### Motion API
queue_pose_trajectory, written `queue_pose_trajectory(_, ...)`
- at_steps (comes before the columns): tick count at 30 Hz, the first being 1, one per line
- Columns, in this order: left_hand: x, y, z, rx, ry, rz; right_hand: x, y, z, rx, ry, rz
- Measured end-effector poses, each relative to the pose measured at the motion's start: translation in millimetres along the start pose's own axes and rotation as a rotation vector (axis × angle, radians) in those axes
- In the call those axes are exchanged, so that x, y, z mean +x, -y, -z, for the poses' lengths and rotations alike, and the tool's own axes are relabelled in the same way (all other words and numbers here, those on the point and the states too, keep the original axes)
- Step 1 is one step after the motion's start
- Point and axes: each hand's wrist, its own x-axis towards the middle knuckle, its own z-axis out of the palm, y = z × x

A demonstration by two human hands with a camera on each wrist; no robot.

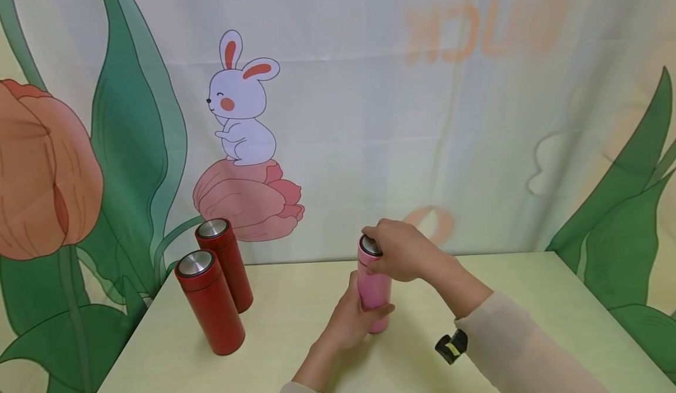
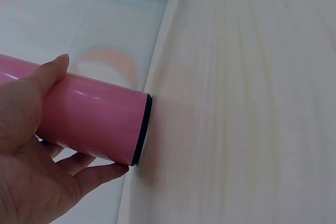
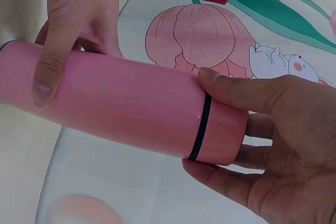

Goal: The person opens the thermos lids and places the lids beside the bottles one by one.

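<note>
A pink thermos bottle (image 1: 374,290) with a silver-topped lid stands roughly upright over the table, right of centre in the head view. My left hand (image 1: 348,319) grips its lower body, thumb on one side and fingers round the other. Up at the top, my right hand (image 1: 404,249) holds the lid (image 3: 223,135), its thumb and fingers spread round the rim by the black seam ring. In the left wrist view the black base (image 2: 142,129) is close to the tabletop; whether it touches, I cannot tell.
Two red thermos bottles, a front one (image 1: 213,311) and a rear one (image 1: 232,270), stand close together at the table's left. Behind the pale wooden table (image 1: 296,305) hangs a printed curtain (image 1: 359,117) with a rabbit and flowers. A black strap (image 1: 451,346) hangs by the right wrist.
</note>
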Motion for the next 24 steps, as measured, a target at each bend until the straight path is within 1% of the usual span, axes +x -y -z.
queue_pose_trajectory(8, 0.4, 0.0, -0.2, 0.013, -0.002, -0.005, 2.0, -4, 0, 0.043, 0.052, -0.006)
queue_pose_trajectory(19, 2.7, 3.6, -0.9, 0.026, -0.011, -0.005, 3.9, -12, 5, 0.200, 0.096, 0.018)
queue_pose_trajectory(24, 2.6, 4.3, -1.1, 0.034, -0.012, -0.001, 3.9, -17, 5, 0.264, 0.121, 0.021)
